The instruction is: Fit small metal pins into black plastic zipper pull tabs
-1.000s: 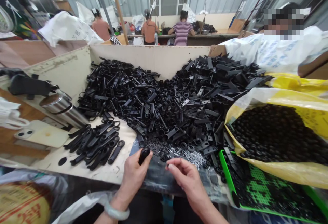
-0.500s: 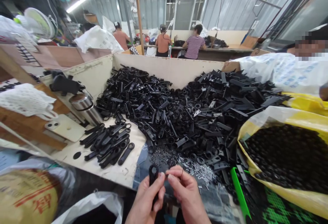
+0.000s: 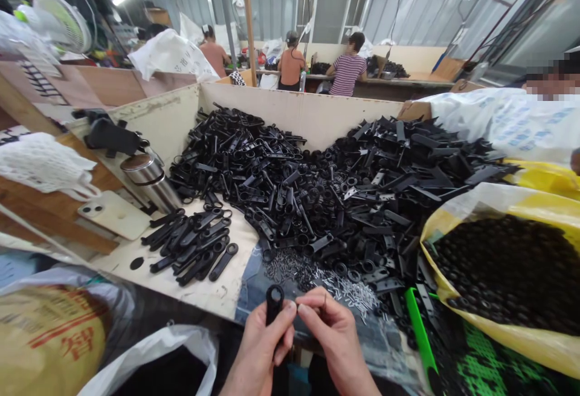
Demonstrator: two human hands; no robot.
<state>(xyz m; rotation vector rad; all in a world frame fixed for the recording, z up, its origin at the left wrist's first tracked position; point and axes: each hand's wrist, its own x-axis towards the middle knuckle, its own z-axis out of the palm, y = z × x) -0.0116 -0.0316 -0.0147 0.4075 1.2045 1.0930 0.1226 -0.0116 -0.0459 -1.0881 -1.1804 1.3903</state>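
My left hand [image 3: 267, 338] is closed around a black ring-ended plastic handle [image 3: 274, 297], its ring pointing up and away from me. Close beside it, my right hand [image 3: 327, 326] is pinched, thumb against index finger, with the fingertips almost meeting my left thumb. Whatever sits in that pinch is too small or hidden to name. Just beyond my hands, small silver pins [image 3: 351, 290] and dark screws [image 3: 290, 269] lie scattered on a dark cloth [image 3: 254, 290]. To the left, several similar black handles [image 3: 194, 242] are laid out on the pale tabletop [image 3: 242, 233].
A big heap of black parts [image 3: 290, 184] fills the bin behind. On the right stand a yellow sack [image 3: 430, 227] of black pieces and a green crate [image 3: 420, 335]. A steel flask [image 3: 154, 184] and a phone [image 3: 115, 214] are at left. Several people sit farther back.
The view has tilted slightly down. My hands stay close together, the left still holding the black handle, the right still pinched next to it.
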